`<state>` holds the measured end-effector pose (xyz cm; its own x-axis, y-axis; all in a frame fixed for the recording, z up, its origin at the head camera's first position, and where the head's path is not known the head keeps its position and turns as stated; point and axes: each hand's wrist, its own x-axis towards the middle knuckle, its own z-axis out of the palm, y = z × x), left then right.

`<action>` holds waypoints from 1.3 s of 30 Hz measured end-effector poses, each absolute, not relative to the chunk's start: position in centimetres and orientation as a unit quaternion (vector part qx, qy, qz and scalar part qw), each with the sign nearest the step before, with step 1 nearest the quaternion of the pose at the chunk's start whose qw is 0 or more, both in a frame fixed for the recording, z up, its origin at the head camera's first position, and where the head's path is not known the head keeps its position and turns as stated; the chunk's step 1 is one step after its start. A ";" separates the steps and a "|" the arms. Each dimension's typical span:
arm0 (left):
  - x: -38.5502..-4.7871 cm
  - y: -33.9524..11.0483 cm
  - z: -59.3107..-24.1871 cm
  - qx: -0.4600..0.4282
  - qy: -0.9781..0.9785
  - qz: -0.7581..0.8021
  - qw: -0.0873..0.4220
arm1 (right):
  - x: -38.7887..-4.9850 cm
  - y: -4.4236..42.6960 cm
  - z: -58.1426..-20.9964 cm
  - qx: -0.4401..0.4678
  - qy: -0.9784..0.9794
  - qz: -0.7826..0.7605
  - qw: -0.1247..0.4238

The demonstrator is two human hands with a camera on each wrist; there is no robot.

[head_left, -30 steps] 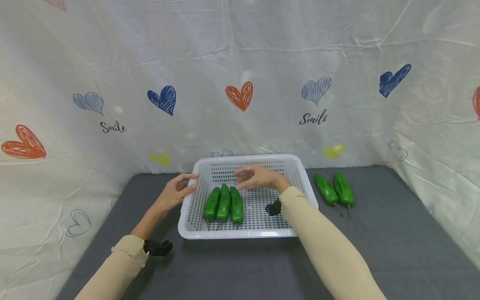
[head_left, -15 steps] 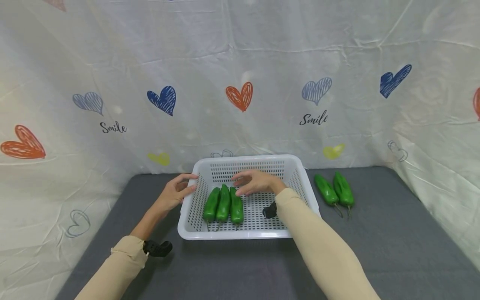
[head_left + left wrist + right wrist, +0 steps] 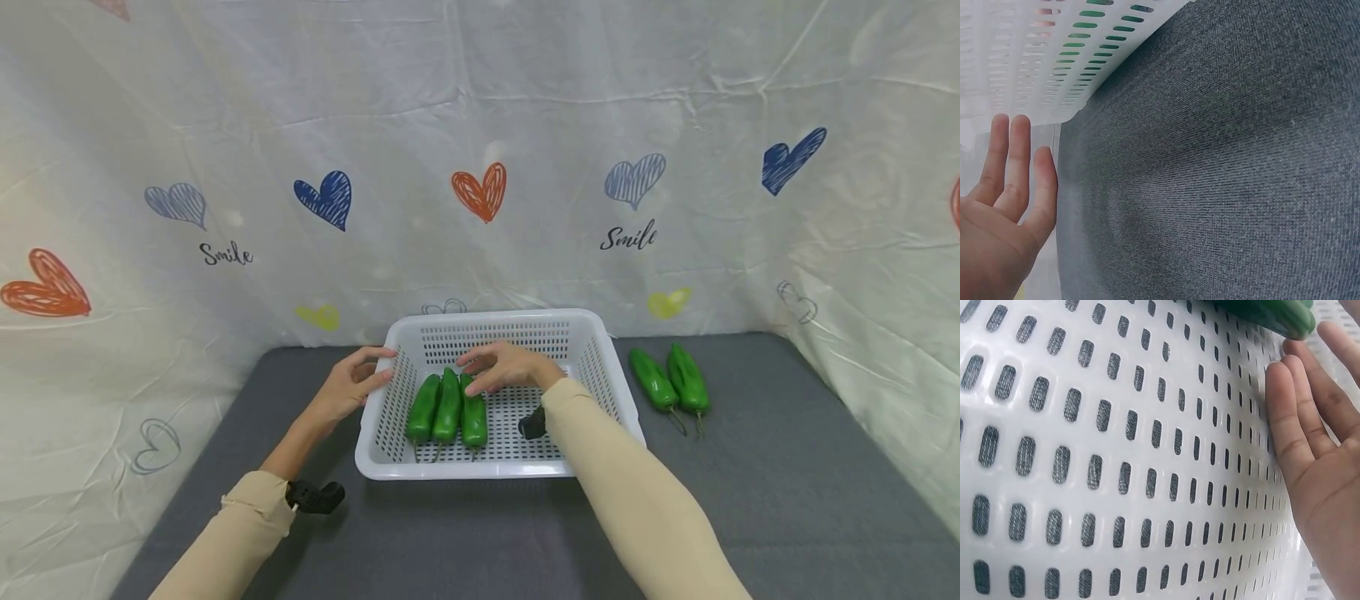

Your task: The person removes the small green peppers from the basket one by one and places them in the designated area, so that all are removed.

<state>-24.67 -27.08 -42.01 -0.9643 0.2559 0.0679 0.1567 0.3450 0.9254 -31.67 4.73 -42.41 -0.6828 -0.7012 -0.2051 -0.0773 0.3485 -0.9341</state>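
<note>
Head view: left hand [image 3: 347,389] loosely spread at basket [image 3: 465,472] rim; right hand [image 3: 507,367] (thumb, fingers parted) over green pepper [image 3: 474,422].

What seems a grey cloth-covered table [image 3: 465,542] bears a white basket [image 3: 465,470] beneath the right hand [image 3: 510,367] and, farther right of that hand, two green peppers [image 3: 688,383] side by side.
</note>
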 end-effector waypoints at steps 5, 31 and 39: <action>-24.6 -27.1 -41.9 0.126 0.818 0.560 0.044 | -31.5 4.6 -42.4 -0.257 0.766 -0.510 0.293; -24.5 -27.0 -42.0 0.124 0.814 0.566 0.047 | -31.9 4.4 -42.9 -0.235 0.789 -0.507 0.254; -24.5 -27.0 -42.0 0.124 0.811 0.570 0.049 | -32.1 4.5 -43.2 -0.205 0.760 -0.555 0.270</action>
<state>-24.47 -27.00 -42.02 -0.9645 0.2568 0.0615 0.1447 0.3192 0.9366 -32.09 4.45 -43.21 -0.7701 -0.6110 -0.1834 -0.0111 0.3003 -0.9538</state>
